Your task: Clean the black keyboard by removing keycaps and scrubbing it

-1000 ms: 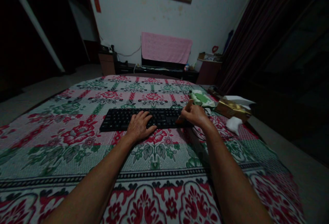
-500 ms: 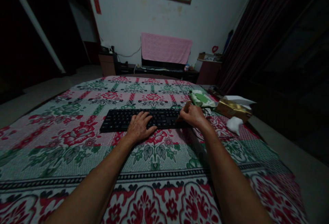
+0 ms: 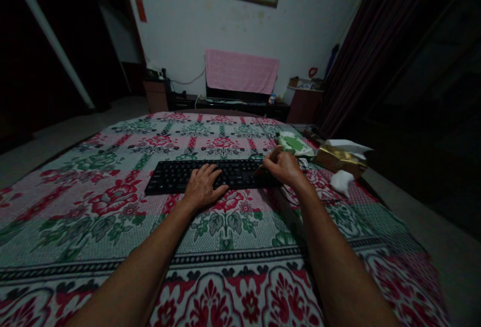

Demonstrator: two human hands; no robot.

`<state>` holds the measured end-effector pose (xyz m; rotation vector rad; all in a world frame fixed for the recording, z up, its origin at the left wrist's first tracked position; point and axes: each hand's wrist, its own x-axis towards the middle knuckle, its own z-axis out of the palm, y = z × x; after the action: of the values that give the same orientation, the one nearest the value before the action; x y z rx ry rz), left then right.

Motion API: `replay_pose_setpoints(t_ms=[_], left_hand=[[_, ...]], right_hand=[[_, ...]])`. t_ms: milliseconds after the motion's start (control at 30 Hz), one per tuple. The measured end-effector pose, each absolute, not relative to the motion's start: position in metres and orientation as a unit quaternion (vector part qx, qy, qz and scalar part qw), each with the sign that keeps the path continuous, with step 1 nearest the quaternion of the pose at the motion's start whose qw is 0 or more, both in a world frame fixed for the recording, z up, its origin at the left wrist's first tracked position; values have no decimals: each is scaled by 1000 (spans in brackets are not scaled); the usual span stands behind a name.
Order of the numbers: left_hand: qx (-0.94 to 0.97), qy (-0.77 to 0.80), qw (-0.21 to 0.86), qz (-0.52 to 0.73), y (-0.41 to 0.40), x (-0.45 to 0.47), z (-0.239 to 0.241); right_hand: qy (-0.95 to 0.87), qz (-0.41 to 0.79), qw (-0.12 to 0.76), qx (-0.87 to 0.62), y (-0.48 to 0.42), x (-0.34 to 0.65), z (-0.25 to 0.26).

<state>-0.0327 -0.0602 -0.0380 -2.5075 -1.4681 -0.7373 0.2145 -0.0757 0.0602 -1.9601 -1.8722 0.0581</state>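
A black keyboard (image 3: 171, 176) lies on the patterned bedspread, its long side across my view. My left hand (image 3: 203, 184) rests spread over its middle keys, thumb apart from the fingers. At the keyboard's right part, my right hand (image 3: 282, 168) is closed around a thin, flat brown piece (image 3: 259, 170). One end of this piece slants down to the keys and another part shows above my fingers. Its exact kind is unclear, since my hand covers most of it. A dark cable (image 3: 287, 197) lies loosely beside and under my right wrist.
Right of the keyboard are a green-and-white packet (image 3: 295, 142), a gold tissue box (image 3: 336, 157) and a crumpled white tissue (image 3: 341, 182). The floral bedspread (image 3: 225, 239) spreads all around. Along the far wall stands a low cabinet, with a pink cloth (image 3: 242, 70) above it.
The brown piece in my right hand has tilted, its lower end now further left over the keys. My left hand stays in place on the keyboard. The view has shifted slightly.
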Motion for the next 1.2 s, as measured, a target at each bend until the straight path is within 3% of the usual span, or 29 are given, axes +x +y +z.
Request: replay_pose_setpoints(t_ms=[100, 467, 767, 1000, 1200], left_hand=[[-834, -489, 70, -245, -61, -33, -38], [-832, -496, 80, -235, -59, -33, -40], [-836, -488, 82, -237, -60, -32, -38], [-837, -485, 80, -240, -59, -33, -40], [-836, -485, 89, -239, -59, -33, -39]], right_hand=[[-703, 43, 216, -676, -75, 207, 56], [-563, -48, 170, -807, -70, 247, 60], [-627, 37, 199, -752, -73, 226, 62], [-570, -30, 149, -808, -71, 244, 60], [-591, -39, 184, -784, -73, 234, 62]])
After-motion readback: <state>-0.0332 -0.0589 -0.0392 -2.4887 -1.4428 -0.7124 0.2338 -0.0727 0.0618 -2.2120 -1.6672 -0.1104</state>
